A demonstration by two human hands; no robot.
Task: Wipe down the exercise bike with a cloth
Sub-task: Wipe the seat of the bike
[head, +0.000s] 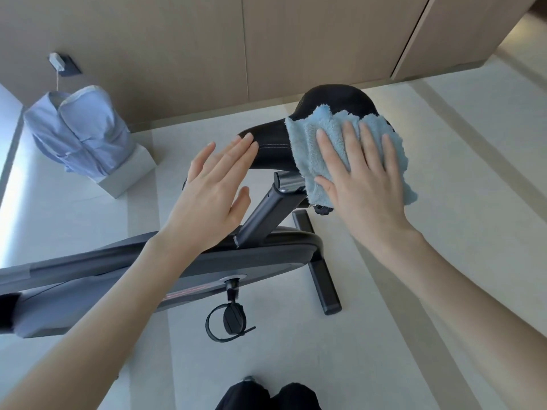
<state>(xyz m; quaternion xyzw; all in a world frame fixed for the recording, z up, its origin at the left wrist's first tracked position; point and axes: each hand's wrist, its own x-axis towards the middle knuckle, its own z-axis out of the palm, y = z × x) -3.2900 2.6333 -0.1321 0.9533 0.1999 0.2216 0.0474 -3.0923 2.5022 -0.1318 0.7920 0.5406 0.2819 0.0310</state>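
Cloth point(319, 149), blue, on saddle point(331, 99) | my right hand point(364, 184) presses it, fingers flat | my left hand point(213, 184) spread, fingertips seemingly touching saddle nose, holding nothing

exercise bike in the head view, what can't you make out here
1. Head view: part of the seat is hidden under the blue cloth and the right hand pressing it.
2. Head view: the bike frame runs off the left edge, so its front end is unseen.
3. Head view: whether the left hand touches the seat cannot be told.
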